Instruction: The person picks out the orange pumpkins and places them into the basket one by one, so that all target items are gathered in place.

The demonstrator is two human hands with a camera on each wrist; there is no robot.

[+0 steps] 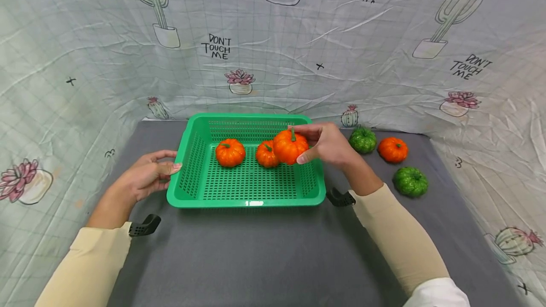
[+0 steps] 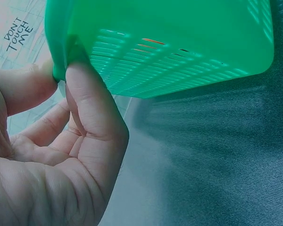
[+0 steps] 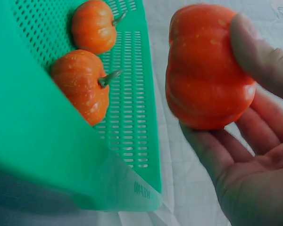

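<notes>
- Sitting between the thumb and fingers of the right hand, a raised orange pumpkin is gripped round its sides, thumb on the near side, fingers on the far side.
- Its body juts out to the left of the fingertips, and its stem points up (the right wrist view shows much of its skin uncovered).
- From the head view it appears over the right part of the green basket, overlapping the middle pumpkin; the right wrist view shows a gap between the two.
- The middle pumpkin, also orange, lies in the basket, near the left pumpkin of the same colour.
- At the basket's left end, the left hand pinches the rim between thumb and forefinger.
- Right of the basket, on the grey table, lie a farther green pumpkin, an orange one just beside it, and a nearer green pumpkin.
- Behind everything hangs a pale cloth printed with potted cacti and "DON'T TOUCH ME".
</notes>
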